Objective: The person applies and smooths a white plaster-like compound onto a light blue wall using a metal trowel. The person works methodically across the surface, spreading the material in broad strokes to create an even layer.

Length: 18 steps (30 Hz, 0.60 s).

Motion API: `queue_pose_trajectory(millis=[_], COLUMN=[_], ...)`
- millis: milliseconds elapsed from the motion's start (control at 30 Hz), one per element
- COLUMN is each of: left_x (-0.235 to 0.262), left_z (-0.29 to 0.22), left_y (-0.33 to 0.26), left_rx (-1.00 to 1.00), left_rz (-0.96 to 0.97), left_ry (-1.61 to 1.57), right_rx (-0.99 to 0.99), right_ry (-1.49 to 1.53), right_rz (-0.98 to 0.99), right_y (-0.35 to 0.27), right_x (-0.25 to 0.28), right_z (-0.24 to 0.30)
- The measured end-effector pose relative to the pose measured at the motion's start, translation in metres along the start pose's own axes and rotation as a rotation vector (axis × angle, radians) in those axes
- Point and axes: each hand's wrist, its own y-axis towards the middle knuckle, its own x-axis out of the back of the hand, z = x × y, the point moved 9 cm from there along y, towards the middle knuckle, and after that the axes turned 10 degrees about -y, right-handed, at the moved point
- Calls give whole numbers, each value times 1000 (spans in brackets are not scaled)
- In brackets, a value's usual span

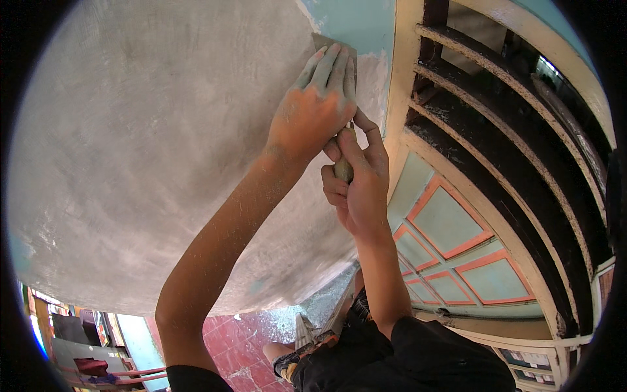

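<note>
A putty knife (343, 169) with a wide thin metal blade lies against the grey plastered wall (163, 130), near the wall's upper right edge. My right hand (366, 186) is closed round its rounded handle. Stretched over the blade, the fingers of my left hand (313, 108) press it flat to the wall. Only the blade's tip and right edge show beyond those fingers. Pale dust coats the fingers of my left hand. Above the blade, the grey coat meets light blue paint (359, 23).
To the right is a cream frame with dark slatted openings (503, 124), above a blue and orange panelled door (450, 228). Below me, a ladder (330, 323) stands over a red tiled floor (245, 346) spotted with white. Assorted items hang at the lower left.
</note>
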Motion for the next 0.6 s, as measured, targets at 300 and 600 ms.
queue_pose_trajectory(millis=[300, 600], left_x=[3, 9], left_z=[0, 1], left_y=[4, 11], left_rx=[-19, 25], left_rz=[-51, -57], left_ry=[-33, -77], right_rx=[11, 13], right_ry=[-59, -124], right_rz=[-13, -68], right_y=[4, 5], right_x=[1, 6], right_z=[5, 13])
